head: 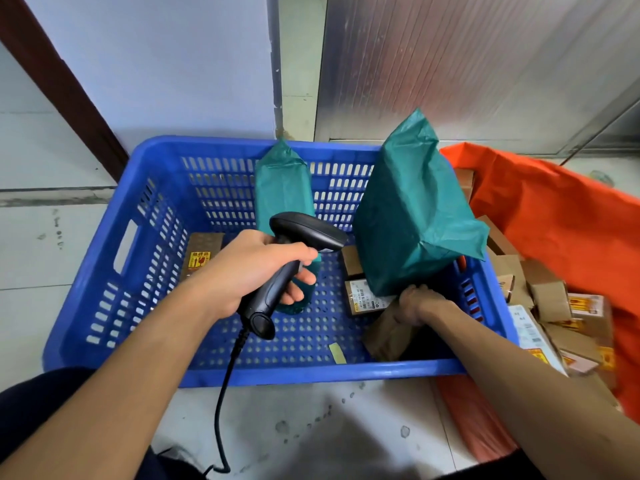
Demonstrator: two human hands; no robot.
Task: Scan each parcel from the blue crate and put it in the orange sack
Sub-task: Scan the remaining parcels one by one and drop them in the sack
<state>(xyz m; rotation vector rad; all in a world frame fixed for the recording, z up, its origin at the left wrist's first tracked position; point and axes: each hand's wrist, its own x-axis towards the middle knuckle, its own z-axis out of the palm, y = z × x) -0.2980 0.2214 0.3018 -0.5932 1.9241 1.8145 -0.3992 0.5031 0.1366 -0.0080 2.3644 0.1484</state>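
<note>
Left of the grip, left hand (256,268): fingers wrapped round the scanner (308,230), nose aimed right.
Green parcel (408,209): upright over the blue crate (242,372), long axis vertical, directly above the grip, just right of the scanner nose.
Right hand (415,304): fingers curled, pinching the parcel's bottom edge.
Orange sack (554,209): right of the grip, mouth open; right hand nearer.
Next, likely: scan, then swing right.

Left hand (258,268) grips a black scanner (294,261); right hand (414,304) lifts a green parcel (412,216) over the blue crate (166,209).
</note>
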